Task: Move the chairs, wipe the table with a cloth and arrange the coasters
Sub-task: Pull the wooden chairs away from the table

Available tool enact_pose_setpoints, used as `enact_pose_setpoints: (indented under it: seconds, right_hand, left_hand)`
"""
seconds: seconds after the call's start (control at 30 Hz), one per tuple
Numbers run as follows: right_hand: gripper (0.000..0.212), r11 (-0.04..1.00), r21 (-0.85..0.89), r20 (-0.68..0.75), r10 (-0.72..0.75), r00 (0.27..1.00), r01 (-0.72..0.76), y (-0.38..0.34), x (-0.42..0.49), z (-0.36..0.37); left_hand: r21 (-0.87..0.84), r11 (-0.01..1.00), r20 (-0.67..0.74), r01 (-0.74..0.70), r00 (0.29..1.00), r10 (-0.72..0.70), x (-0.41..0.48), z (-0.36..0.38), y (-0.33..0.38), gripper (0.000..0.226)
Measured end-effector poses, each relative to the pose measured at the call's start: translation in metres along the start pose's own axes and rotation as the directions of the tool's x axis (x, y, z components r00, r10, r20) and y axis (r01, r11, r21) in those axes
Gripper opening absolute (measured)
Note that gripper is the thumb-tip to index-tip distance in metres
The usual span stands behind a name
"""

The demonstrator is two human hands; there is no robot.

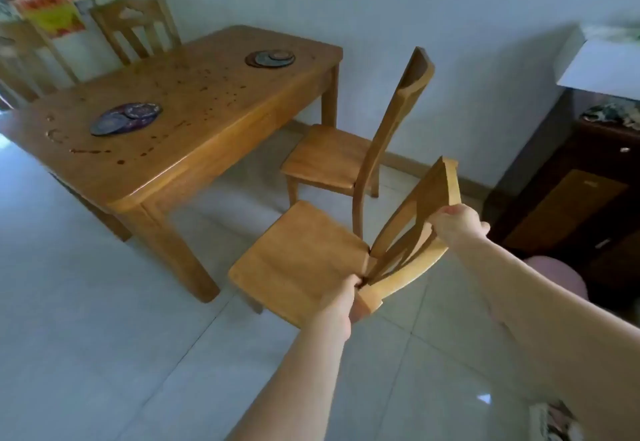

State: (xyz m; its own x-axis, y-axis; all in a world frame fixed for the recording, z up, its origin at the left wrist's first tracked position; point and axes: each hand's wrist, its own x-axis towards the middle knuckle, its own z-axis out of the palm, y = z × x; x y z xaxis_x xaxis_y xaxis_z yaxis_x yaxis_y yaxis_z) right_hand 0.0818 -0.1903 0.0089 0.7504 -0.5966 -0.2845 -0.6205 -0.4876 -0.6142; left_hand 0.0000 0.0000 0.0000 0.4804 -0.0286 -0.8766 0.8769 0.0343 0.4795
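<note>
2 holds steady the stiff, likely heavy chair (pixel 301 253), lower centre: left hand (pixel 340 298) fingers clamp seat rear, right hand (pixel 455 224) fingers clamp backrest top.

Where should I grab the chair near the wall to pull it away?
On the far chair, probably grip the backrest top, coming from behind, the side away from the table. Its seat faces the table, so the back stands free there.

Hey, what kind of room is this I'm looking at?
Probably a home dining area: a wooden table carrying stacked coasters, matching chairs round it, including the chair gripped by the left hand and right hand, and a dark cabinet nearby.
</note>
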Motion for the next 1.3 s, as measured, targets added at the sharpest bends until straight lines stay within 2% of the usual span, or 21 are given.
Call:
enact_pose_setpoints:
  seconds: [0.07,0.2,0.27,0.33,0.4,0.5,0.57,0.7,0.8,0.87,1.0,1.17,1.3]
  right_hand:
    - [0.027,0.998,-0.059,0.006,-0.017,1.000,0.018,0.003,0.005,-0.004]
    - [0.039,0.992,-0.090,0.019,-0.092,0.996,0.094,0.001,0.003,-0.003]
    - [0.052,0.997,-0.055,0.006,-0.057,0.998,0.057,0.002,0.004,-0.006]
    - [0.060,0.997,0.053,0.070,0.047,0.996,-0.051,0.005,0.008,-0.009]
    - [0.050,0.969,0.166,0.196,0.152,0.969,-0.185,0.009,0.009,-0.009]
    - [0.027,0.920,0.251,0.325,0.213,0.921,-0.302,0.014,0.011,-0.009]
    - [0.025,0.893,0.293,0.377,0.221,0.899,-0.343,0.016,0.013,-0.010]
    - [0.021,0.851,0.339,0.472,0.215,0.855,-0.401,0.012,0.010,-0.007]
    - [0.021,0.836,0.337,0.533,0.210,0.819,-0.434,0.003,-0.001,0.008]
    - [0.027,0.830,0.342,0.559,0.197,0.805,-0.441,-0.005,-0.011,0.023]
    - [0.035,0.815,0.389,0.559,0.162,0.813,-0.430,-0.025,-0.022,0.053]
    - [0.026,0.828,0.395,0.543,0.139,0.828,-0.397,-0.054,-0.019,0.076]
    - [0.017,0.831,0.398,0.550,0.123,0.826,-0.388,-0.085,-0.007,0.099]
  left_hand:
    - [-0.099,0.995,-0.042,0.008,0.999,-0.012,0.004,0.009,-0.004,0.036]
    - [-0.166,0.985,-0.054,0.044,0.997,-0.053,0.010,0.012,-0.006,0.033]
    - [-0.345,0.931,-0.015,0.115,0.992,-0.128,0.010,0.012,-0.006,0.041]
    - [-0.507,0.843,0.065,0.179,0.983,-0.169,0.010,0.013,-0.008,0.053]
    - [-0.619,0.759,0.107,0.202,0.979,-0.173,0.011,0.016,-0.014,0.054]
    - [-0.762,0.627,0.082,0.159,0.985,-0.150,0.017,0.020,-0.016,0.038]
    - [-0.784,0.610,0.046,0.112,0.991,-0.123,0.019,0.022,-0.015,0.029]
    - [-0.796,0.603,-0.001,0.054,0.996,-0.090,0.020,0.009,-0.013,0.029]
    - [-0.837,0.547,-0.055,-0.020,0.997,-0.048,0.016,-0.013,-0.008,0.018]
    - [-0.857,0.512,-0.105,-0.065,0.993,-0.049,0.014,-0.032,-0.003,0.023]
    - [-0.842,0.524,-0.185,-0.126,0.981,-0.060,0.018,-0.066,0.012,0.032]
    - [-0.831,0.534,-0.214,-0.155,0.976,-0.050,0.030,-0.091,0.034,0.017]
    - [-0.826,0.539,-0.236,-0.165,0.970,-0.065,0.047,-0.115,0.063,0.030]
